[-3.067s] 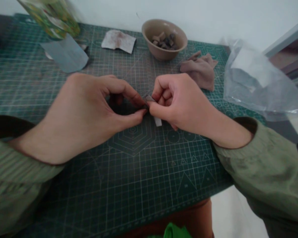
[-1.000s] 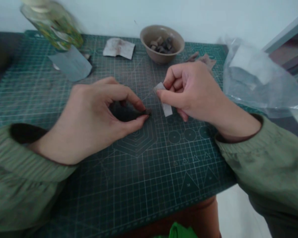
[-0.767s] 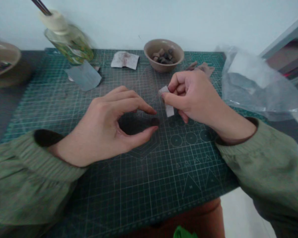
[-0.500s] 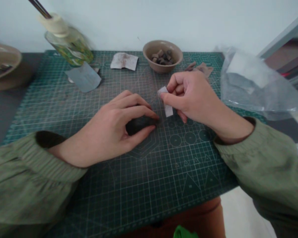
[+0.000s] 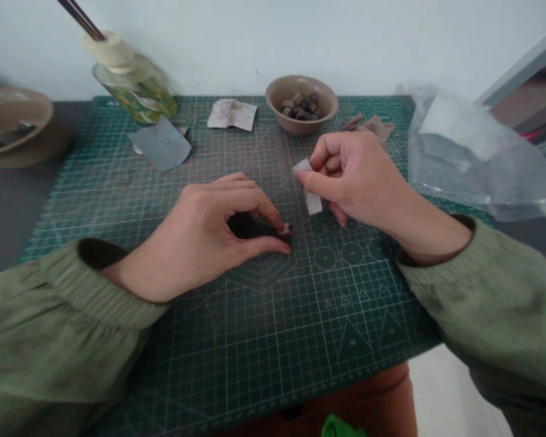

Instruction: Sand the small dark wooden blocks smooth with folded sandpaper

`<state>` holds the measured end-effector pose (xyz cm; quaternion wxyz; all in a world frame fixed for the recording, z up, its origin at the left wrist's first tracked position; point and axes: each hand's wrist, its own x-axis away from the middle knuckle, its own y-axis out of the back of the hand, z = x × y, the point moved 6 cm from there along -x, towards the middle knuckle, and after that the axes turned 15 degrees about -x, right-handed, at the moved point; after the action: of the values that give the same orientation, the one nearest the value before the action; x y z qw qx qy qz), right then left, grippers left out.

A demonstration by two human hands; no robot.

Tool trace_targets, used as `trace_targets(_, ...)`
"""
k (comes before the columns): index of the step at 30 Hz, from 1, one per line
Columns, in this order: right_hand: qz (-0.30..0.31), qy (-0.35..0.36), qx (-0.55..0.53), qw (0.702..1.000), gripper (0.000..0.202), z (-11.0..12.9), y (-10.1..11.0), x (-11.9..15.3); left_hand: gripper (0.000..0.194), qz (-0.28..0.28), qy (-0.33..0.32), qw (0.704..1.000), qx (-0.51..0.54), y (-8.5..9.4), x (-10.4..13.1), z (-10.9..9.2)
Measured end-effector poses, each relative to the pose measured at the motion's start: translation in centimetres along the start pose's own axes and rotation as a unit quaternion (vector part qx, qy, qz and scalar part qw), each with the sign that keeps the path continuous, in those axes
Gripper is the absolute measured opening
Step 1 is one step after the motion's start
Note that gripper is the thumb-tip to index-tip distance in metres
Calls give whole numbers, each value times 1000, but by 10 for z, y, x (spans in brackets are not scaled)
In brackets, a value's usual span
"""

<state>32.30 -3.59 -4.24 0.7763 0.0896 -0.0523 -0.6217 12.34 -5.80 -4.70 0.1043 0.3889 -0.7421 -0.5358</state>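
Note:
My left hand (image 5: 213, 237) rests low over the cutting mat (image 5: 300, 340), its thumb and fingers curved around a small brown piece (image 5: 286, 229) at the fingertips. A narrow gap seems to show between thumb and piece. Between the thumb and bent fingers of my right hand (image 5: 346, 173) is a pale strip of sandpaper (image 5: 312, 197), held just right of the left fingertips. Its rough side does not show.
Behind the hands stands a brown bowl (image 5: 273, 100) of small blocks. A stained folded sheet (image 5: 232, 115), a grey sheet (image 5: 161, 145) and a reed diffuser bottle (image 5: 136, 91) lie or stand leftward. Another bowl (image 5: 40, 130) is far left; a plastic bag (image 5: 464, 164) lies right.
My left thumb has lowered away from the fingers, so the small brown piece shows now. My right hand keeps its hold on the strip. The whole view has shifted slightly.

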Motion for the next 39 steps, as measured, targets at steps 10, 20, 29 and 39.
trace_targets(10, -3, -3, -1, 1000, 37, -1, 0, -2, 20, -14, -71, 996, -48, -4, -1, -8)
trace_targets(20, 4, 0, 2, 1000, 37, -1, 0, -1, 12, -18, -16, 1000, -2, -1, 0, -3)
trace_targets(29, 17, -13, -2, 1000, 40, 0, 1, 0, 13, -1, -7, 1000, -14, -1, 0, -3)
trace_targets(39, 22, -15, 0, 1000, 38, -1, 1, -1, 12, 5, -34, 999, -13, 0, -2, -10)
